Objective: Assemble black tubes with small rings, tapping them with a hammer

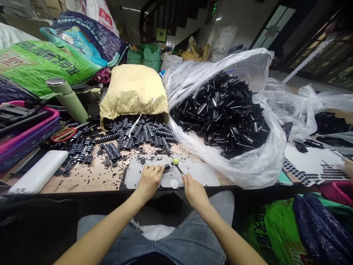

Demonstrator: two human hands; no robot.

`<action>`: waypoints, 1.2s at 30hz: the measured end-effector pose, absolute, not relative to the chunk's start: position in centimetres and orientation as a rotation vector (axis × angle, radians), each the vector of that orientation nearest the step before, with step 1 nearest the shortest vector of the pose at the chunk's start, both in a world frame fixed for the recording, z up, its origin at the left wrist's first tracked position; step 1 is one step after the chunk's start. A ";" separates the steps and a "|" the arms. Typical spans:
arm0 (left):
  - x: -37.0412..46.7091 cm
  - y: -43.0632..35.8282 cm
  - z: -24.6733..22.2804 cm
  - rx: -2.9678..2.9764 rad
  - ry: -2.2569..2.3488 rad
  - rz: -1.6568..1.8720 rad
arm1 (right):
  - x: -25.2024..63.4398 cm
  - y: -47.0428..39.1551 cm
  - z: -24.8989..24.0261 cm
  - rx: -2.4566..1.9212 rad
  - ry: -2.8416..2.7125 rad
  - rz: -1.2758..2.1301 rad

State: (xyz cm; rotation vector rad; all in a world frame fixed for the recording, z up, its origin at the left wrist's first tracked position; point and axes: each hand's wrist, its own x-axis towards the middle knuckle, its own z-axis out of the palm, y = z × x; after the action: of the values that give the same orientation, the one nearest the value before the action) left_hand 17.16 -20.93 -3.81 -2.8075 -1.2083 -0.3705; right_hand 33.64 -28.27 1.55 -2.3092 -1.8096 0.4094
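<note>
My left hand (150, 179), with a ring on one finger, is closed on a short black cylindrical part (167, 168) low over a pale work mat (204, 173). My right hand (195, 190) grips the thin handle of a small hammer (175, 162) with a yellow-green face. The hammer's head is just right of the black part; whether they touch I cannot tell. Between my hands a white round disc (174, 183) lies near the mat's front edge. A loose black ring (142, 161) rests on the mat beyond my left hand.
A clear plastic bag (259, 173) spills black parts (220, 110) at right. Ribbed black rollers (140, 134) lie before a yellow sack (135, 88). Scissors (64, 134), a white power bank (40, 171), a green flask (67, 99) and a pink basket (30, 136) stand left. Another person's hand (348, 167) shows far right.
</note>
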 end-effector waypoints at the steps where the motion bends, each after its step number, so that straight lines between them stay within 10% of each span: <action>1: 17.5 -21.2 -4.0 -2.804 -1.236 -0.391 | 33.5 -28.2 2.1 -2.293 -1.810 0.409; 36: 20.8 -20.9 -2.6 -3.068 -1.431 -1.030 | 35.0 -26.6 2.3 -2.263 -1.986 0.147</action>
State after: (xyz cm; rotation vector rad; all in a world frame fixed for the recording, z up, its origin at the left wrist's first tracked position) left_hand 20.81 -20.90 -2.58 -3.0679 -1.4312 -1.0303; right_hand 35.00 -26.56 2.32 -2.2633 -1.9857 0.1468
